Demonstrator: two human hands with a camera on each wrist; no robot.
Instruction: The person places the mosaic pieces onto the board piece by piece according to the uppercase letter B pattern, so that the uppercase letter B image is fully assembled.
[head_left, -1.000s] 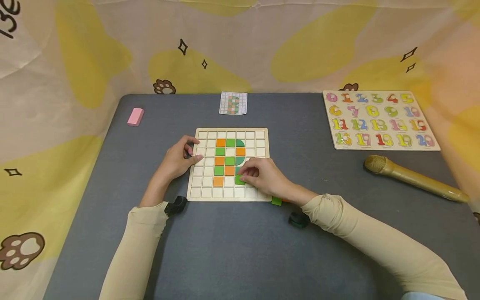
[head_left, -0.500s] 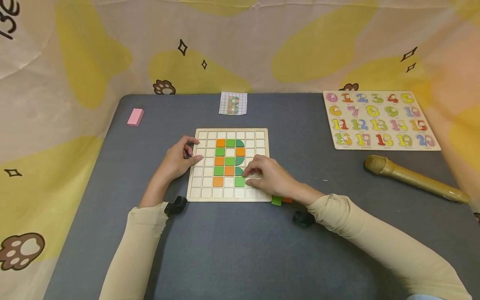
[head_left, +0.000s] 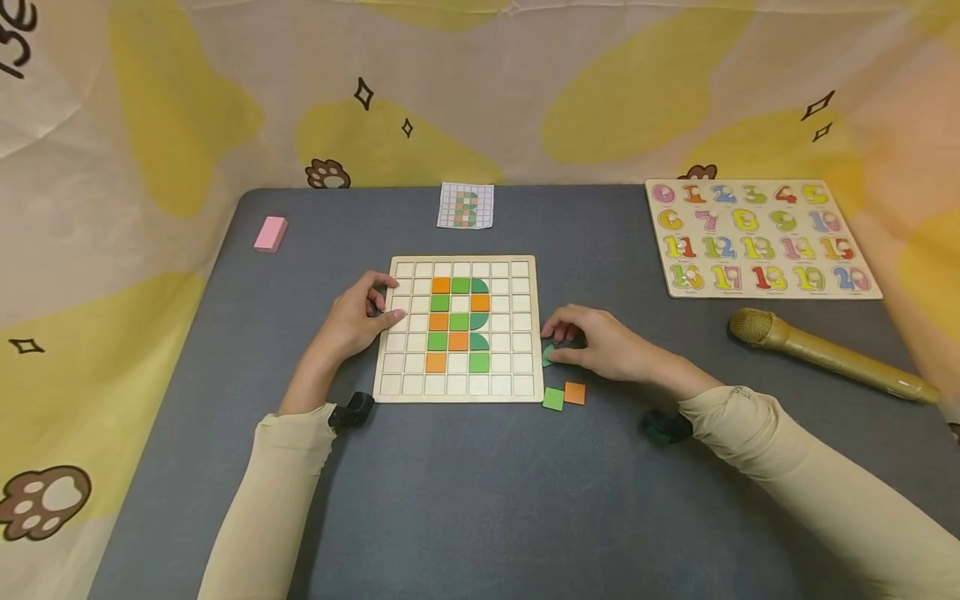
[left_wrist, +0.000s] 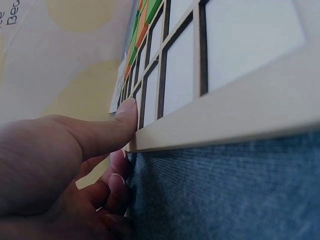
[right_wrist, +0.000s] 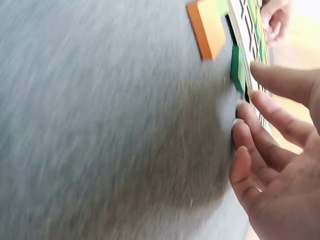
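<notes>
The wooden grid board (head_left: 382, 383) lies mid-table in the head view, bearing orange, light green and dark green tiles in a B-like pattern. My left hand (head_left: 356, 317) rests at its left edge, thumb and a fingertip on the rim; the left wrist view shows this thumb (left_wrist: 105, 132) on the frame. Just off the right edge, my right hand (head_left: 607, 346) is over a curved dark green tile (head_left: 547, 356), its thumb and fingers apart around it. Beside that lie a light green square tile (head_left: 553, 399) and an orange square tile (head_left: 574, 393).
A small pattern card (head_left: 465, 205) lies beyond the board. At the far left is a pink block (head_left: 271, 234). A number puzzle board (head_left: 765, 242) and a gold microphone (head_left: 825, 354) occupy the right side. Patterned cloth (head_left: 450, 92) borders the table's back and sides.
My right hand has left the light green tile in the lower part of the grid and moved right, off the board, to the dark green tile. My left hand has stayed put.
</notes>
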